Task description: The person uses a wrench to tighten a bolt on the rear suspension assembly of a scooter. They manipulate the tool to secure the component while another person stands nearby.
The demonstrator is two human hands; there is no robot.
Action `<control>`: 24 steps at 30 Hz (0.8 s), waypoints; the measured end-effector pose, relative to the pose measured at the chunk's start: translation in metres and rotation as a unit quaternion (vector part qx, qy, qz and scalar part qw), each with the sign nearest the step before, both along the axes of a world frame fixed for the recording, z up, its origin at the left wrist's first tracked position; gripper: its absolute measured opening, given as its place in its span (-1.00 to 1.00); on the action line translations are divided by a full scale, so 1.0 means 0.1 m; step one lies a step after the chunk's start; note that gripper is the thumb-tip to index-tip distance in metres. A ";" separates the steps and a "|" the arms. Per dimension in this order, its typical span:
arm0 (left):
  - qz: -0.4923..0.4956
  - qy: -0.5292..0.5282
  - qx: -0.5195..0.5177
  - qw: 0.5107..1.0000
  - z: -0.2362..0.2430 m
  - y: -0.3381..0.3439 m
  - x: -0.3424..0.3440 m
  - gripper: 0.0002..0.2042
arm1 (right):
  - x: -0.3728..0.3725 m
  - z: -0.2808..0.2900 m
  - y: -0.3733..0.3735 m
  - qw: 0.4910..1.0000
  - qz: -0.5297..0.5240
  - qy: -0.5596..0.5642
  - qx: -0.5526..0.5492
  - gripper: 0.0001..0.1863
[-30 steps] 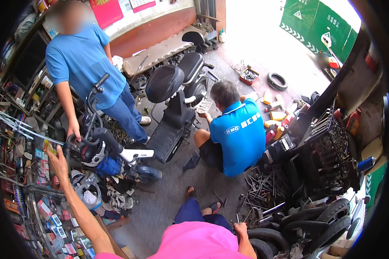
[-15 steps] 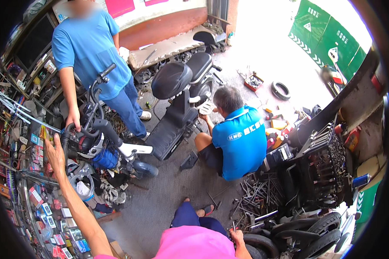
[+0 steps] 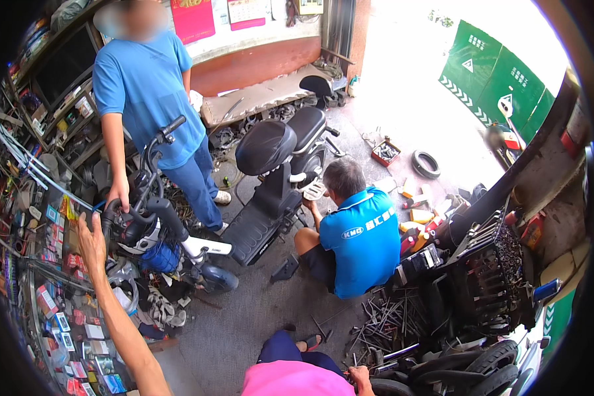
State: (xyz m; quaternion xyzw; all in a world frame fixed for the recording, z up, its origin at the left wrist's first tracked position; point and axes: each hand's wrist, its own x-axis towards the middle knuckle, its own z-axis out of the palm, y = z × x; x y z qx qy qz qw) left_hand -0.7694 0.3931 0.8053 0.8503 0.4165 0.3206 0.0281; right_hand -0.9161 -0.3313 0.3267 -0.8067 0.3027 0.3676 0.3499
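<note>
My left hand (image 3: 92, 245) is stretched out at the left, its fingers spread and nothing in them. It is beside the handlebar of a black-and-white electric scooter (image 3: 208, 246); I cannot tell whether it touches the grip. A standing person in a light blue shirt (image 3: 145, 79) has a hand on that handlebar. Low by my pink shirt, my right hand (image 3: 360, 376) is closed around a thin rod-like tool (image 3: 354, 358), mostly hidden. Crouching by the scooter's rear, another person in a blue shirt (image 3: 366, 247) holds a pale slotted part (image 3: 314, 191).
Small boxes (image 3: 63, 321) crowd the left side. Loose metal tools (image 3: 389, 317) lie on the floor at the right, near a rack of tools (image 3: 495, 270) and several tyres (image 3: 495, 356). A dark angular part (image 3: 284, 270) rests on the floor. Behind the scooter stands a long bench (image 3: 257, 99).
The whole view has tilted up slightly, so the scene sits lower in the picture. My left hand stays outstretched beside the handlebar, and my right hand keeps its grip.
</note>
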 end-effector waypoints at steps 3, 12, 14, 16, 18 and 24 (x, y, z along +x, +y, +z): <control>0.016 0.013 0.010 1.000 -0.03 -0.02 0.00 -0.38 | 0.10 0.06 0.03 1.000 0.018 0.001 -0.013 -0.67; 0.009 0.026 -0.007 1.000 -0.10 0.14 -0.07 -0.35 | -0.10 -0.28 0.06 0.998 0.015 -0.065 -0.002 -0.59; 0.004 0.029 -0.018 0.999 -0.09 0.08 -0.02 -0.36 | -0.24 -0.68 0.05 0.989 0.037 -0.136 -0.043 -0.63; 0.004 0.030 -0.027 0.999 -0.04 0.09 -0.03 -0.36 | -0.38 -1.11 -0.11 0.991 0.004 -0.136 0.004 -0.66; -0.008 0.027 -0.022 0.999 -0.04 0.10 0.10 -0.36 | -0.48 -1.47 -0.16 0.988 -0.071 -0.115 0.073 -0.69; 0.001 0.041 -0.052 0.998 -0.08 0.20 -0.10 -0.34 | -0.33 -1.18 -0.03 0.990 -0.082 -0.051 0.099 -0.73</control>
